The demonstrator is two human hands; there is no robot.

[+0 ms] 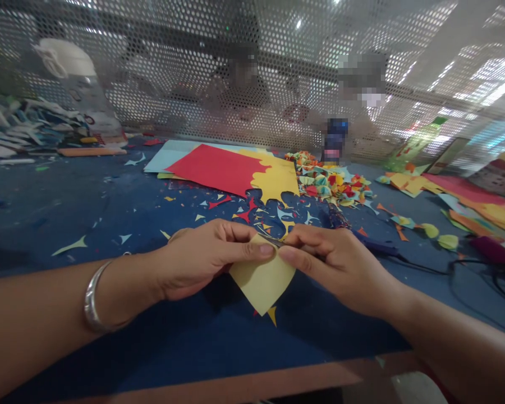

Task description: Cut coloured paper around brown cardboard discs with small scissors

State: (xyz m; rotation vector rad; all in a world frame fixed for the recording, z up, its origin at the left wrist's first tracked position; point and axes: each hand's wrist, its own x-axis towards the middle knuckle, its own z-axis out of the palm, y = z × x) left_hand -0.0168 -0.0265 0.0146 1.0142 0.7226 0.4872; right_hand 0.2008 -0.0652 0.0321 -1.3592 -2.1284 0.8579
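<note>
A piece of pale yellow paper [263, 286] hangs between my two hands, one corner pointing down toward the table's front edge. My left hand [208, 255] pinches its upper left part, thumb flat on top and the other fingers behind. My right hand [334, 264] is closed at the upper right edge, thumb and index finger pressed together on the paper. Between the fingertips shows a thin dark strip [271, 240] that I cannot make out. Just beyond the hands lie red paper [219, 168] and yellow paper [280, 177] with scalloped, cut-out edges.
Small paper scraps [246, 213] litter the blue tabletop [122, 348]. Behind them sits a heap of colourful folded paper bits [336, 185]. A clear bottle [88, 95] stands at the left, and black cables [429, 269] run at right. People sit behind a perforated screen [164, 78].
</note>
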